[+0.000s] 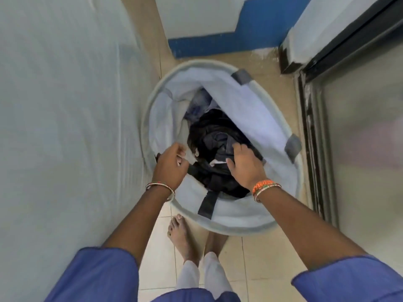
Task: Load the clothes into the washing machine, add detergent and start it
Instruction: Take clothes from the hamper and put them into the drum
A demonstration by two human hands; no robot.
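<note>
Standing on a beige tiled floor, a person reaches down with both arms into a round pale-blue fabric laundry hamper that sits just ahead of their bare feet. The hamper has a light rim, grey tabs at its far and right edges, and a dark strap hanging over its near lip. Inside it lies a heap of dark, mostly black clothes, with a bluish patterned garment tucked behind them against the far lining.

The left hand is at the hamper's left inner edge, its fingers curled and pinching a pale piece of cloth; motion blur makes it hard to say whether that cloth is a garment or a fold of the lining. The right hand lies on top of the dark heap, its fingers bent down into the black fabric and gripping it, thumb spread toward the middle. Both wrists carry bangles, the right one orange and beaded, and both upper arms are covered by blue sleeves.

To the left, a large white surface under clear plastic sheeting fills the frame's side. To the right runs a dark metal door frame with frosted glass. Ahead, a white wall carries a blue painted band along its base.
</note>
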